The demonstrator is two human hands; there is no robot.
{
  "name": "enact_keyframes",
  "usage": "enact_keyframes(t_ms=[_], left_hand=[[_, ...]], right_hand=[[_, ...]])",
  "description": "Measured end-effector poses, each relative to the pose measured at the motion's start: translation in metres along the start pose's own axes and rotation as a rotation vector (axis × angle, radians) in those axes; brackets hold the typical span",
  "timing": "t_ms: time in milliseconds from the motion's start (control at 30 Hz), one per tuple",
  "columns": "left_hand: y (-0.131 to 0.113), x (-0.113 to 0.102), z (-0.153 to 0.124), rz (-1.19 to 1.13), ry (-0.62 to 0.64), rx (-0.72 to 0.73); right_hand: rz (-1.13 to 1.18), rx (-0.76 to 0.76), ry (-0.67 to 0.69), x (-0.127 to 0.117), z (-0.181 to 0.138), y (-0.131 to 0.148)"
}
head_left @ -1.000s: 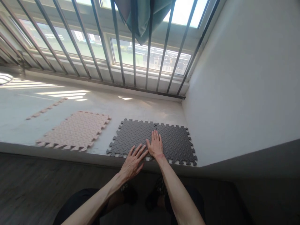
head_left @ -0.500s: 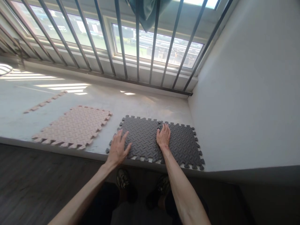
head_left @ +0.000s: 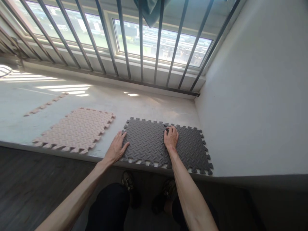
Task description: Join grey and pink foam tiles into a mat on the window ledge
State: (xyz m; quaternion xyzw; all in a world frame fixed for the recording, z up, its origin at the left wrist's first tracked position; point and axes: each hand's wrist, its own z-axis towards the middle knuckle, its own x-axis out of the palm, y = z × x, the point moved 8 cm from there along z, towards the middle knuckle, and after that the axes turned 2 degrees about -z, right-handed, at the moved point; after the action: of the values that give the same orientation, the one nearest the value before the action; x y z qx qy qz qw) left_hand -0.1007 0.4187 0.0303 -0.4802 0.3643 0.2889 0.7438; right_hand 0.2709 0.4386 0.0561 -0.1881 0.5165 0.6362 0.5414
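Observation:
Two dark grey foam mat tiles with toothed edges lie side by side on the white ledge, meeting along a seam. My left hand [head_left: 116, 148] rests at the left edge of the left grey tile [head_left: 145, 139], its fingers and thumb spread over that edge. On the seam, near its far end, sits my right hand [head_left: 171, 138], fingers bent and pressed down where the right grey tile [head_left: 190, 149] joins the other. Its fingertips partly hide the joint there. Neither hand is wrapped round anything.
Left of the grey tiles lies a pink foam tile [head_left: 78, 130], with a narrow pink edge strip [head_left: 47, 104] beyond it. Metal railing bars [head_left: 141, 48] stand along the window. A white wall [head_left: 255, 96] bounds the right side. The ledge drops to a dark floor [head_left: 48, 179].
My left hand has moved left, from over the left grey tile to its left edge. My right hand has shifted slightly right and its fingers are more bent.

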Motion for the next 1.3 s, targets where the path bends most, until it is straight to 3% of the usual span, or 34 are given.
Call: enact_keyframes(t_ms=[133, 200, 333, 500, 700, 933, 1067, 1133, 1200, 1300], left_hand=[[-0.004, -0.001, 0.000, 0.019, -0.011, -0.009], [-0.006, -0.002, 0.000, 0.035, -0.016, -0.019], [-0.010, -0.002, -0.001, 0.065, -0.003, -0.026], [-0.013, -0.002, -0.001, 0.094, -0.005, -0.026], [-0.014, 0.000, -0.001, 0.117, -0.011, -0.043], [-0.019, -0.004, 0.003, 0.132, -0.065, -0.069], [-0.039, -0.014, -0.007, 0.121, -0.146, -0.070], [-0.057, -0.020, -0.025, 0.086, -0.163, -0.025], [-0.077, -0.026, -0.053, 0.054, -0.151, 0.067], [-0.094, -0.044, -0.102, 0.022, -0.133, 0.163]], right_hand=[[-0.017, 0.003, 0.012, -0.002, -0.001, 0.004], [-0.027, -0.080, 0.050, -0.001, -0.002, 0.016], [-0.067, -0.296, 0.252, 0.014, -0.009, 0.039], [-0.151, -0.204, 0.389, 0.035, -0.006, 0.034], [-0.193, -0.164, 0.389, 0.033, -0.009, 0.039], [-0.175, -0.204, 0.338, 0.002, -0.073, 0.048], [-0.180, -0.136, 0.369, -0.017, -0.094, 0.054], [-0.147, -0.149, 0.374, -0.035, -0.105, 0.065], [-0.044, -0.277, 0.347, -0.060, -0.134, 0.082], [0.181, -0.476, 0.389, -0.093, -0.221, 0.092]])
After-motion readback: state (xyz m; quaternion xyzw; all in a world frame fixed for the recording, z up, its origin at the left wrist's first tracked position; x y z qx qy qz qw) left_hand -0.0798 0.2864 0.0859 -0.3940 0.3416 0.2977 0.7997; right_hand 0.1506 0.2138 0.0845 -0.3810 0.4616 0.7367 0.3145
